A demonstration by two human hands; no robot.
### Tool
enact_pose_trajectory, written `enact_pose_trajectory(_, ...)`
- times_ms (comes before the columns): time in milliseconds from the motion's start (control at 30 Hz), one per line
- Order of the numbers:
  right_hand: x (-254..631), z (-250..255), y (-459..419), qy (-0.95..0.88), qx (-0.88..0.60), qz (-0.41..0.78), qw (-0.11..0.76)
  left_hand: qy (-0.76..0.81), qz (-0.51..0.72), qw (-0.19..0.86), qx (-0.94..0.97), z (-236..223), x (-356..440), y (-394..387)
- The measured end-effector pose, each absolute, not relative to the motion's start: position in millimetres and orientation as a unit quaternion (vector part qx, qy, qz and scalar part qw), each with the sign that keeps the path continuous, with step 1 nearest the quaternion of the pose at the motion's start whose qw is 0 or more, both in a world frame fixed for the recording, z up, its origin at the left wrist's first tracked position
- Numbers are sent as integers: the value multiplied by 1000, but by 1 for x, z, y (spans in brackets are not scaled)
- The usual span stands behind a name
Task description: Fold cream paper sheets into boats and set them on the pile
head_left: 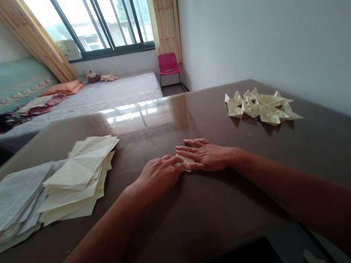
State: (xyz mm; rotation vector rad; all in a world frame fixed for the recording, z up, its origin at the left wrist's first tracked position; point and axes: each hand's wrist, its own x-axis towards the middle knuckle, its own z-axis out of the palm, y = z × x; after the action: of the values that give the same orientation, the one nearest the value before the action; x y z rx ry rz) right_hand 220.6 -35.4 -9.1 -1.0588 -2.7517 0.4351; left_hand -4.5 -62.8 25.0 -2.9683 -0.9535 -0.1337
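Observation:
A small piece of folded cream paper [187, 160] lies on the brown table between my hands, mostly covered by them. My left hand [161, 174] grips its left edge, with the fingertips closed on the paper. Flat across the right part of the paper rests my right hand [209, 156], fingers stretched out to the left and pressing down. How the paper is folded under the hands is hidden.
On the left, a stack of creased cream sheets [76, 167] partly overlaps a pile of greyish paper [12, 205]. Several folded paper shapes [259, 105] sit together at the back right. Beyond the glossy table [147, 127] are a bed [120, 89], a pink chair [168, 64] and a white wall.

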Motion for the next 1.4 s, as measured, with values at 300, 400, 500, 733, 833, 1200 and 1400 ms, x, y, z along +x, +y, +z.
enact_pose_trajectory(300, 226, 8, -52, -907, -407, 102, 11, -307, -38, 33, -950, 26, -4, -61)
enact_pose_trajectory(400, 230, 18, -51, -922, -378, 77, 24, -312, -58, 48, -947, 21, -7, -55)
enact_pose_trajectory(500, 232, 22, -42, -937, -328, 87, 80, -300, -86, 48, -949, 14, -10, -48)
enact_pose_trajectory(733, 231, 9, -28, -923, -300, 163, 180, -297, -108, 28, -948, 12, -14, -44)
enact_pose_trajectory(833, 232, 5, -27, -922, -292, 178, 179, -308, -106, -2, -945, 12, -16, -43)
enact_pose_trajectory(1200, 220, -2, -23, -862, -413, 232, 182, -406, -173, -204, -874, 3, -17, -29)
enact_pose_trajectory(1400, 208, -5, -29, -819, -514, 179, 178, -478, -164, -168, -847, -1, -8, -32)
